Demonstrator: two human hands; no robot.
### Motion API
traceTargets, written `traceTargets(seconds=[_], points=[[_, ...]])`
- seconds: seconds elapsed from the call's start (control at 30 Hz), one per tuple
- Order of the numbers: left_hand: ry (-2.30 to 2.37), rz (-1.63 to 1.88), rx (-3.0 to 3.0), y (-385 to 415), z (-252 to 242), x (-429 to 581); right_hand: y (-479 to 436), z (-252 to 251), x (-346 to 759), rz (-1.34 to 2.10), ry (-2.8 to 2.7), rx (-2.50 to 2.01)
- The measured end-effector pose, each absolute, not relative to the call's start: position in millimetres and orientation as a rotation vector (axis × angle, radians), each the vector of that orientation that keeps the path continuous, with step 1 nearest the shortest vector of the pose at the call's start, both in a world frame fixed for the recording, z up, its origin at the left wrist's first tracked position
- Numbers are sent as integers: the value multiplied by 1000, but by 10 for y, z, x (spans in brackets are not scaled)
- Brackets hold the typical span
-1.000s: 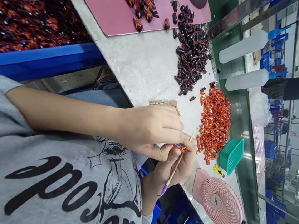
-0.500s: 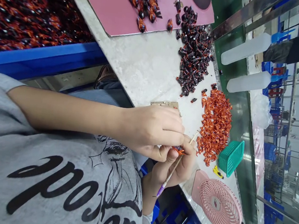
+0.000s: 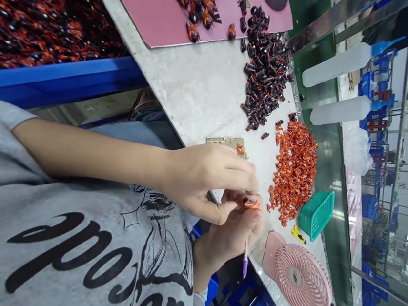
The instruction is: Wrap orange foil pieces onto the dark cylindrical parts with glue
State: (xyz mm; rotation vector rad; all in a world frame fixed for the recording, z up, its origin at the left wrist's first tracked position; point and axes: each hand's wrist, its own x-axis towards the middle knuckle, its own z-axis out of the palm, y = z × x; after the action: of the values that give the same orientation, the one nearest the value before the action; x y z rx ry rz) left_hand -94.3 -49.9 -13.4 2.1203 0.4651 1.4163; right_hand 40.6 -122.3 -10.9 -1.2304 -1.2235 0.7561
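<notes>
My left hand (image 3: pixel 204 180) reaches in over the table edge, its fingers curled in a pinch. My right hand (image 3: pixel 233 232) sits just below it, fingers closed. Between the two sets of fingertips is a small orange piece (image 3: pixel 251 204). A thin brush (image 3: pixel 245 258) with a purple end sticks out under my right hand. A pile of orange pieces (image 3: pixel 294 168) lies just beyond my fingers, and a pile of black pieces (image 3: pixel 266 76) lies further along the grey table (image 3: pixel 200 88).
A pink mat (image 3: pixel 147 4) carries several black-and-orange pieces. A blue bin (image 3: pixel 39 11) full of such pieces stands beside the table. A small green basket (image 3: pixel 315 214), a pink fan (image 3: pixel 300 279) and two white bottles (image 3: pixel 336 109) lie near the green belt.
The brush has swung from pointing at the orange pile to hanging below my right hand. My left fingers have lifted slightly. The dark sleeve at the far edge has moved out of view.
</notes>
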Motion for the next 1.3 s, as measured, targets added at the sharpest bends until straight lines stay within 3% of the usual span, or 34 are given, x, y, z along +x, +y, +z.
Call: traceTargets(seconds=[0.57, 0.7, 0.83, 0.97, 1.17, 1.3], points=[[393, 1322, 2098, -488, -167, -923, -1218, -190, 436, 804, -1138, -1325], [531, 1537, 2179, -367, -251, -976, -1181, -217, 486, 840, -1164, -1240], [796, 1677, 2237, -99, -415, -1235, -1045, -319, 617, 629, -1110, -1123], [1328, 1509, 2337, 262, -553, -1717, -906, -490, 754, 542, -949, -1141], [2144, 846, 2284, 818, -503, -2403, -836, -630, 796, 502, -863, -1110], [2309, 566, 2188, 924, -471, -2611, -855, -635, 774, 498, -862, -1115]])
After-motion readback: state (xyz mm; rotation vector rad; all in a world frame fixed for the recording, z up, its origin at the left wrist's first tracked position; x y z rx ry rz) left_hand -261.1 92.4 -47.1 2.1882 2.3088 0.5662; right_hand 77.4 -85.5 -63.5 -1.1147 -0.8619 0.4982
